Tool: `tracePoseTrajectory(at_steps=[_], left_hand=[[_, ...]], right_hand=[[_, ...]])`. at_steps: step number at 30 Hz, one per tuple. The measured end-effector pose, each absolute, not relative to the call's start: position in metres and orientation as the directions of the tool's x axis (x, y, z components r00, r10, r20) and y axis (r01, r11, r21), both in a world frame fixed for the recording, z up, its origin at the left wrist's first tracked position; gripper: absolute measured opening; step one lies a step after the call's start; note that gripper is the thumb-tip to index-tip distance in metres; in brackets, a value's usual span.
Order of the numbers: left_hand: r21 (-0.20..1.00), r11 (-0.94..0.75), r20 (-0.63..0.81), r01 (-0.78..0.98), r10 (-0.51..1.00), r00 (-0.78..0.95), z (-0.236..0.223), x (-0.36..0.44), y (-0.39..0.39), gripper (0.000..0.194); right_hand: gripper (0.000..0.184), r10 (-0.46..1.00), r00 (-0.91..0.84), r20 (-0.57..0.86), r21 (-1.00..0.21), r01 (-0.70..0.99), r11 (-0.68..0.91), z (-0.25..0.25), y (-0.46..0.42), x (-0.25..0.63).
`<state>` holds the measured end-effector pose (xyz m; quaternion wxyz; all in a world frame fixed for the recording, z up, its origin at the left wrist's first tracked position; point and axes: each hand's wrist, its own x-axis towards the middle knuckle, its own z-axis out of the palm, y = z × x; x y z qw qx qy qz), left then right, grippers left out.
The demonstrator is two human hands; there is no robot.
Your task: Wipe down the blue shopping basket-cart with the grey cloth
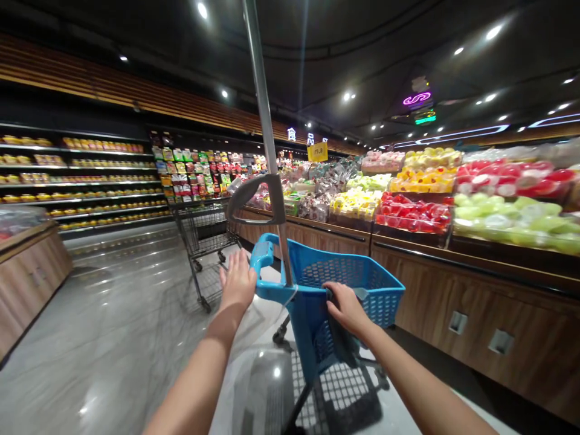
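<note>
A blue plastic shopping basket with perforated sides stands in front of me. From it rises a metal pole carrying a grey loop handle. My right hand is closed over the near rim of the basket, its fingertips partly hidden behind the edge. My left hand is beside the blue moulded grip at the basket's left corner. Its fingers are stretched out, with the thumb side close to the grip; whether they touch I cannot tell.
A black wire shopping cart stands ahead to the left. Along the right runs a wooden display counter with bagged red, green and yellow goods. Stocked shelves line the back left; another wooden counter is at the left edge.
</note>
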<state>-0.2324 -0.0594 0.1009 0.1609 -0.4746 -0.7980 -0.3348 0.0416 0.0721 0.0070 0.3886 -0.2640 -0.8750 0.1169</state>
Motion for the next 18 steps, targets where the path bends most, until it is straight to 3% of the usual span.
tracePoseTrajectory(at_steps=[5, 11, 15, 18], left_hand=[[0.283, 0.143, 0.633, 0.948, 0.715, -0.297, 0.090, -0.217, -0.079, 0.064], [0.146, 0.094, 0.724, 0.985, 0.668, -0.171, 0.087, -0.163, -0.086, 0.091], [-0.135, -0.166, 0.649, 0.977, 0.730, 0.213, 0.083, -0.141, -0.080, 0.079], [-0.224, -0.252, 0.567, 0.941, 0.752, 0.336, 0.083, -0.137, -0.069, 0.071]], right_hand=[[0.044, 0.531, -0.590, 0.608, -0.227, 0.512, 0.828, -0.005, 0.034, 0.059], [0.041, 0.565, -0.591, 0.577, -0.173, 0.587, 0.791, -0.005, 0.015, 0.075], [0.035, 0.545, -0.594, 0.592, -0.168, 0.570, 0.804, -0.004, 0.010, 0.088], [0.036, 0.513, -0.589, 0.624, -0.149, 0.555, 0.818, -0.006, 0.012, 0.098]])
